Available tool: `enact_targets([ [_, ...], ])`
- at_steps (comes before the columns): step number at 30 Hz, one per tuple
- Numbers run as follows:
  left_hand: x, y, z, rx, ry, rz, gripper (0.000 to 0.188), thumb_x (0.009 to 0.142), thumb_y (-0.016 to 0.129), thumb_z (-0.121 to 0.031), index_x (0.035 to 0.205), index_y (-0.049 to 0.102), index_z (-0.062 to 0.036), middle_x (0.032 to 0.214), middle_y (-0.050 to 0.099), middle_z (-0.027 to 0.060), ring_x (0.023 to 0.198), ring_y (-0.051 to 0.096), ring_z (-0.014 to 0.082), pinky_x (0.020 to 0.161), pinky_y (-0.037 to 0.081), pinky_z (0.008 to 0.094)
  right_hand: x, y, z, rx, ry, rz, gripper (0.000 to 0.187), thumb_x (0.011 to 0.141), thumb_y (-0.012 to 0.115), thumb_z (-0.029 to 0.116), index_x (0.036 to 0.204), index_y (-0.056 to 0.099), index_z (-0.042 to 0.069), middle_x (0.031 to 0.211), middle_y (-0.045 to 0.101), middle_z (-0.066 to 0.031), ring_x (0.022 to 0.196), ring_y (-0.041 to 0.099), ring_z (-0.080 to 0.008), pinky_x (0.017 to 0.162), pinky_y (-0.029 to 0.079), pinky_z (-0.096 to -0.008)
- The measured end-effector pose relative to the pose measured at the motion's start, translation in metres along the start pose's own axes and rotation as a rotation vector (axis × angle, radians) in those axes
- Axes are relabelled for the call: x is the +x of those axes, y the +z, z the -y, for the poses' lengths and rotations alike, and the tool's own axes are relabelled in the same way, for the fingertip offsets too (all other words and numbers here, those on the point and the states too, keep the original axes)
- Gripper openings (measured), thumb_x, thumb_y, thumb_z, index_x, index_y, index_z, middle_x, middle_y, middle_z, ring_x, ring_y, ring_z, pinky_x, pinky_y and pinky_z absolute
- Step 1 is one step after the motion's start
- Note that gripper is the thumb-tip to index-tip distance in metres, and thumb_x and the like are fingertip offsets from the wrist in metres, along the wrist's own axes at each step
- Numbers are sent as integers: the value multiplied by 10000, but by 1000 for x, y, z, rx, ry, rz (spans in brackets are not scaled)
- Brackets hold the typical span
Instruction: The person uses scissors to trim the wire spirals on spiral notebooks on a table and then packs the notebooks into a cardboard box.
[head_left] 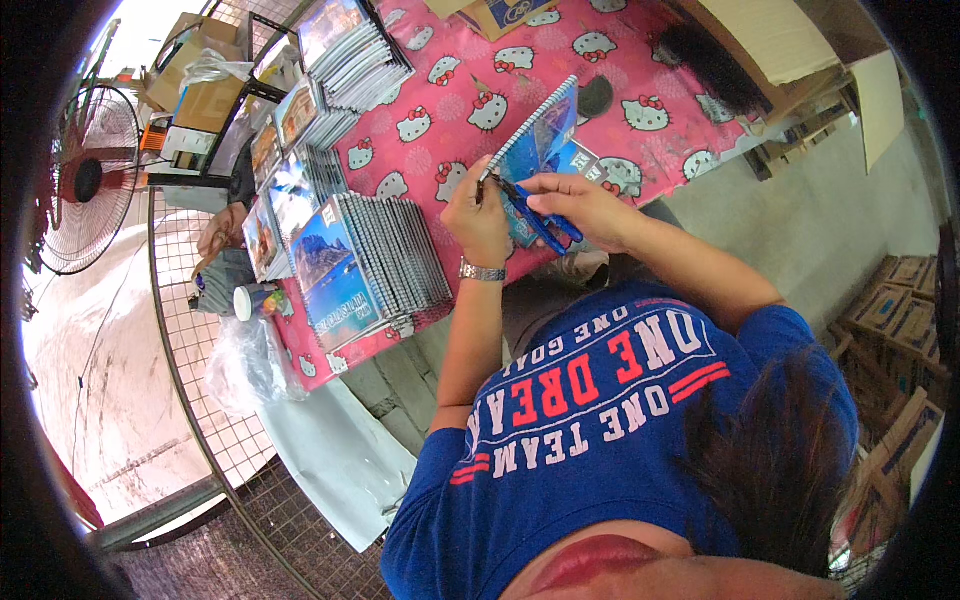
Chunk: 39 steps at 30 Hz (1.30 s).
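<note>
A spiral-bound notebook (543,128) with a blue picture cover stands tilted over the table's near edge. Around the lower end of its wire binding, my left hand (476,218) is closed. My right hand (582,208) grips the blue handles of a pair of pliers (522,205). The dark jaws of the pliers meet the binding's end beside my left fingers; the exact contact is too small to make out. Below and behind the raised notebook, more blue cover shows, partly hidden by my right hand.
Several stacks of spiral notebooks (378,258) line the left side of the table with its pink patterned cloth (410,165). A paper cup (247,302) and a clear plastic bag (250,365) are at the left corner. Farther left stands a fan (88,182). Cardboard boxes (890,300) sit at right.
</note>
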<state>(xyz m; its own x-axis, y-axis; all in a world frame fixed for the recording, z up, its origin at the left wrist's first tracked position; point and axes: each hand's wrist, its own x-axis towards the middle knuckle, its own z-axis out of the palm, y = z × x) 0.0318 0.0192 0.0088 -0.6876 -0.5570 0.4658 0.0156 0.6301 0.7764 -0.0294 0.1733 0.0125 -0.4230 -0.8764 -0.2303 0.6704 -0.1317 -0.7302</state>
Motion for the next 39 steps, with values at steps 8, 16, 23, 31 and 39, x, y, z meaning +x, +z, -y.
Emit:
enact_targets([
  [8,76,-153,-124,323,511,-91,290,677,548,116,898,688,-10,877,686,94,853,661,214,777,504,301,-28,-88,10,-1662,-541,-521,466,714,730,273,1140,637,110,1037,624,-151,1034,569,-351,922,450,-441],
  [16,154,-226,-77,866,272,391,170,807,510,-63,949,598,-90,769,628,177,753,620,355,684,479,385,-32,-157,13,-1818,-146,-600,518,704,729,314,1181,611,152,1201,539,-135,1100,532,-350,928,437,-487],
  [23,119,-235,34,823,44,517,468,877,557,-172,1319,456,-56,1325,482,224,1235,454,393,1008,385,417,-14,-251,73,-1872,-388,-906,370,811,653,358,1117,649,151,1130,583,-160,1067,558,-374,857,487,-494],
  [31,27,-279,56,664,-403,278,599,938,557,-391,1405,395,-54,1398,418,237,1317,376,361,1080,312,418,-7,-318,110,-2273,-42,-1216,391,890,514,357,1200,576,126,1125,601,-163,1022,596,-349,812,519,-467],
  [39,38,-275,36,823,-297,190,555,944,547,-375,1369,445,-33,1372,447,249,1315,378,349,1090,287,423,11,-334,111,-2358,-160,-1117,238,908,444,173,1080,597,114,985,646,-145,867,662,-344,746,547,-455],
])
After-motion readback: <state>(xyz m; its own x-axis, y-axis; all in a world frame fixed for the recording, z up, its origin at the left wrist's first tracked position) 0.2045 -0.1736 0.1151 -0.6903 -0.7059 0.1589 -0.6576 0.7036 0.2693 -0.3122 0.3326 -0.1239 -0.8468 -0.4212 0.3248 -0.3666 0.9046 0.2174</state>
